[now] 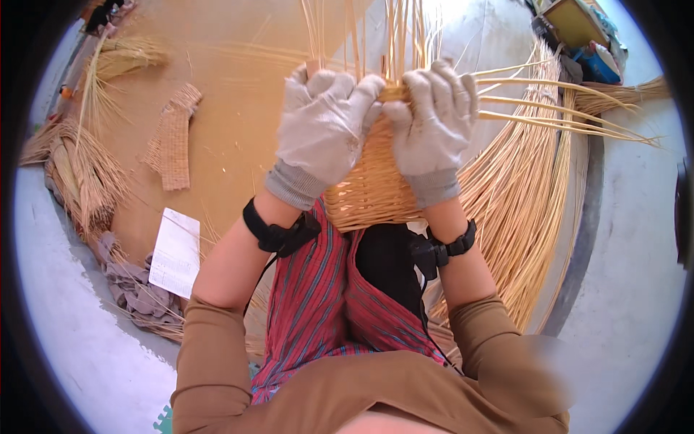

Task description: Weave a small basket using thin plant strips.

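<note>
Pale straw-coloured wicker forms a half-woven basket [372, 192], which is held over the lap, against a red striped cloth [318, 304]. Its upper rim is gripped by the gloved left hand [323, 130] and the gloved right hand [431, 126], both clenched around the rim where loose upright stakes [405, 36] fan out. A bundle of long reeds [520, 188] is laid just beside the basket, toward the right edge of the tan floor mat [224, 108]. On that mat a small woven strip [173, 141] is seen, and near its lower left edge a white rectangular paper sheet [175, 253] with fine print lies beside grey rags [134, 286].
</note>
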`<state>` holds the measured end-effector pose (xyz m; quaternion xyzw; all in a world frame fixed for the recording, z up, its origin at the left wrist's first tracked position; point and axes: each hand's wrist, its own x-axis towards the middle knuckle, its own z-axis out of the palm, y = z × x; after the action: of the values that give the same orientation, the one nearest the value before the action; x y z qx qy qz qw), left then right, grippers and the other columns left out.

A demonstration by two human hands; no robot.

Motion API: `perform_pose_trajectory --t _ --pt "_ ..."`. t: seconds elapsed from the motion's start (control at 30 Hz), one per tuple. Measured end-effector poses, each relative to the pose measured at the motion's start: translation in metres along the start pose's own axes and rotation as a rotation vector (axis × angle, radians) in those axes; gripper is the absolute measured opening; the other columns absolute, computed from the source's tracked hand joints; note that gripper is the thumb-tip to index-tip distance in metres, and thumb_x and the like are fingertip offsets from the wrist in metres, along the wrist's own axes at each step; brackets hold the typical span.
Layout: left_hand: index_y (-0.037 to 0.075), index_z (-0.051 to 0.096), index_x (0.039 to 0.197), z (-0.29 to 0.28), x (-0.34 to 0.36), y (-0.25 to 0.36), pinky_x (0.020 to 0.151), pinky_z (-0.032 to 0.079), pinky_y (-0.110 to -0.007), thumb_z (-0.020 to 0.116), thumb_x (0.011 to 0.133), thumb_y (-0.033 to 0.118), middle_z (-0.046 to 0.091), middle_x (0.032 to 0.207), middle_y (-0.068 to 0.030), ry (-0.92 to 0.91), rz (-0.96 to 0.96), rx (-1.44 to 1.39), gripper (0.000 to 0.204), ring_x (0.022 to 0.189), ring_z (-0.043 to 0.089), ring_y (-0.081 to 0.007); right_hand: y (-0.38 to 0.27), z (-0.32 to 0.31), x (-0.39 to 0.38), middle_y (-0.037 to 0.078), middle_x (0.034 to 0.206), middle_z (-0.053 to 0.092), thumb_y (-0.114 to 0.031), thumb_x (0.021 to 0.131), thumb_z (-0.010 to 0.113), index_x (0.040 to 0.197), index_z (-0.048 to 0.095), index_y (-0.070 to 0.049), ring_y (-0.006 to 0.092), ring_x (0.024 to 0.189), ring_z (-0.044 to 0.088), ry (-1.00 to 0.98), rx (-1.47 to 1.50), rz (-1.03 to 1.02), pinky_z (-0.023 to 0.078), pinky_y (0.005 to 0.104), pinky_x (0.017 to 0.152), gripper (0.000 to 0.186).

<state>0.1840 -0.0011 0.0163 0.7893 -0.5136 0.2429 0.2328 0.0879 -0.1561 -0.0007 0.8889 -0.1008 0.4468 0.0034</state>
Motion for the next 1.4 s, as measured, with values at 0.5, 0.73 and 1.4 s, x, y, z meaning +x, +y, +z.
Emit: perform_pose_trajectory --t 0.5,0.73,1.4 --pt "0.003 0.057 0.133 -0.039 -0.05 -0.017 0.123 0.035 -0.046 0.08 0.09 0.011 0.057 0.138 -0.0158 0.161 -0.246 -0.72 0.05 0.144 0.048 -0.0328 -0.023 -0.029 0.006 0.012 0.129 0.067 -0.036 0.093 0.075 0.127 0.068 -0.008 0.0335 0.133 0.055 0.007 0.149 0.05 0.032 0.0537 0.122 0.045" --pt "0.005 0.058 0.131 -0.002 -0.049 -0.036 0.116 0.043 -0.035 0.085 0.086 0.004 0.064 0.128 -0.0047 0.036 -0.475 -1.413 0.052 0.128 0.057 -0.0168 -0.049 -0.022 0.007 0.006 0.124 0.068 -0.038 0.078 0.088 0.122 0.067 -0.013 0.0315 0.12 0.063 -0.13 0.486 -0.125 0.049 0.048 0.104 0.055" --pt "0.006 0.069 0.127 -0.001 -0.128 -0.045 0.098 0.053 -0.031 0.065 0.102 0.005 0.072 0.116 -0.0021 -0.265 -0.555 -1.353 0.025 0.109 0.064 -0.0117 -0.07 -0.003 0.03 0.009 0.106 0.072 -0.04 0.084 0.08 0.13 0.067 -0.013 0.0313 0.104 0.065 -0.098 0.213 -0.088 0.045 0.0486 0.099 0.055"
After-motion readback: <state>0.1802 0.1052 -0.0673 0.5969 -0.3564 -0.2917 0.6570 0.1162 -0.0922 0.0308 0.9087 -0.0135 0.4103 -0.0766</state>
